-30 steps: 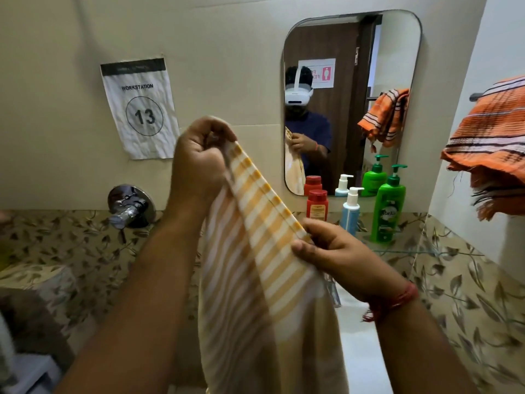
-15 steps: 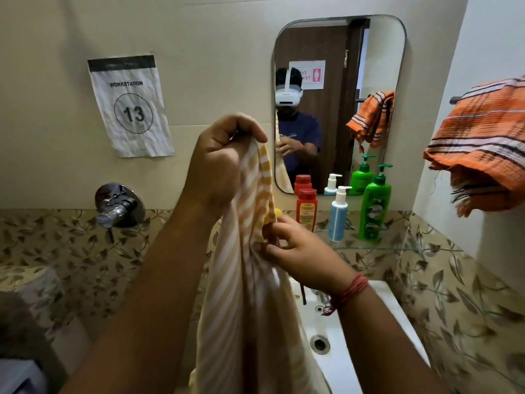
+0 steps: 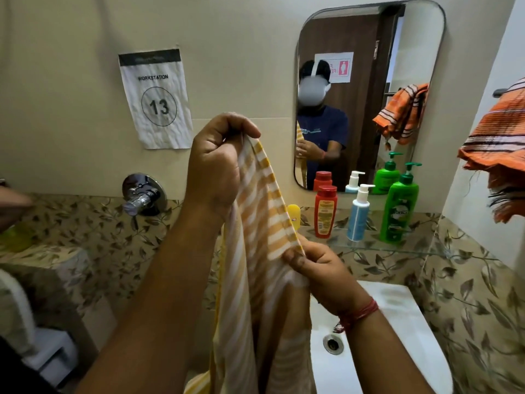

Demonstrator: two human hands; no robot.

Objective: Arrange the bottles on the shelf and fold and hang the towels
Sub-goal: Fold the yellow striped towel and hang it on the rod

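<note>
Striped towel [image 3: 255, 237] hiding yellow bottle [image 3: 294, 216], possibly shelved, orange towel [image 3: 497, 143] right

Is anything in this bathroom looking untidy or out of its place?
Yes. The orange striped towel at the right edge hangs bunched and crumpled over its rail, with a frayed edge drooping, not folded flat. The bottles on the glass shelf stand upright, and nothing looks spilled.

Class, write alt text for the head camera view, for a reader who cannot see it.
Two hands hold up a yellow-and-white striped towel over a white sink: the left hand grips its top edge, the right hand pinches it lower down. Behind, red, blue and green bottles stand on a glass shelf below a mirror; an orange striped towel hangs at right.
</note>
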